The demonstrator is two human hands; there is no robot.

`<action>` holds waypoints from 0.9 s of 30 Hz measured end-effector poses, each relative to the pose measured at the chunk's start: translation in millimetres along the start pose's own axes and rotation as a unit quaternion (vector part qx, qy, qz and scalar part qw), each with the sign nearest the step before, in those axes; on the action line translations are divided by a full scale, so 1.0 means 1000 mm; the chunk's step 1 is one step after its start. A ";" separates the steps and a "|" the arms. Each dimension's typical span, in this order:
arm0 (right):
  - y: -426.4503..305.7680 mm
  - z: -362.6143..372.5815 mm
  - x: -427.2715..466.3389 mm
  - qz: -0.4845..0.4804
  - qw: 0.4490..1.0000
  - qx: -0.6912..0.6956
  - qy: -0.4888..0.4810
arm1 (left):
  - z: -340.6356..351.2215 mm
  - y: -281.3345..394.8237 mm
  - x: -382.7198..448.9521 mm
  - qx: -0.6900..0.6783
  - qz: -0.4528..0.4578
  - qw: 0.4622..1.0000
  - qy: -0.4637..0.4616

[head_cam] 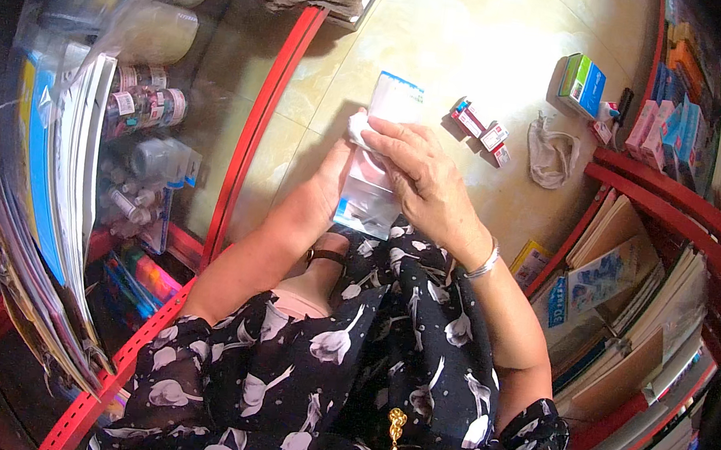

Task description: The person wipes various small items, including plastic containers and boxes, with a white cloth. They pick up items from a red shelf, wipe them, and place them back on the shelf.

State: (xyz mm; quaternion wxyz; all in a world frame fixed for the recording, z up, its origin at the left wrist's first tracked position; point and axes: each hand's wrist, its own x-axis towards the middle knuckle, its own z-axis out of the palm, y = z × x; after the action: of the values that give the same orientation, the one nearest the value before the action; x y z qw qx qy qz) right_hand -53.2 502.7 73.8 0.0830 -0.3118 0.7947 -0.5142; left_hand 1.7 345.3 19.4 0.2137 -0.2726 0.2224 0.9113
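My left hand grips a long, flat clear-plastic package with blue printing at both ends. It lies across the palm, held out in front of my lap. Pinched in the fingers of my right hand is a crumpled white cloth or tissue, which rests against the package's left edge. The right fingers cover the middle of the package, so what it contains is only partly seen. Past my hands, several small red-and-white boxes lie on the tiled floor.
A green-and-blue box, a black marker and a pale rag lie on the floor at right. Red metal shelving stands close at left, with plastic jars and folders. Books fill the right shelf.
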 end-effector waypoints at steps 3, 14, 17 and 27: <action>-0.005 0.001 -0.010 0.055 0.991 0.118 -0.030 | -0.003 0.007 0.000 -0.018 -0.048 0.999 -0.003; -0.013 0.004 -0.028 -0.193 0.969 -0.142 -0.060 | 0.009 0.017 -0.002 0.005 -0.018 1.000 -0.010; -0.007 -0.009 -0.033 -0.225 0.953 -0.173 -0.100 | 0.012 0.019 -0.006 0.016 -0.007 1.000 -0.019; 0.026 -0.043 -0.068 -0.098 0.971 -0.211 -0.049 | 0.011 0.029 -0.004 -0.054 -0.027 0.998 -0.024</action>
State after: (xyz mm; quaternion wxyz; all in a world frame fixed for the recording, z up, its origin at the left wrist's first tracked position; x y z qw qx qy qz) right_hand -29.1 582.4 57.9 0.0033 -0.4237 0.8456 -0.3247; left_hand -15.0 326.7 38.4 0.2286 -0.2675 0.1597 0.9223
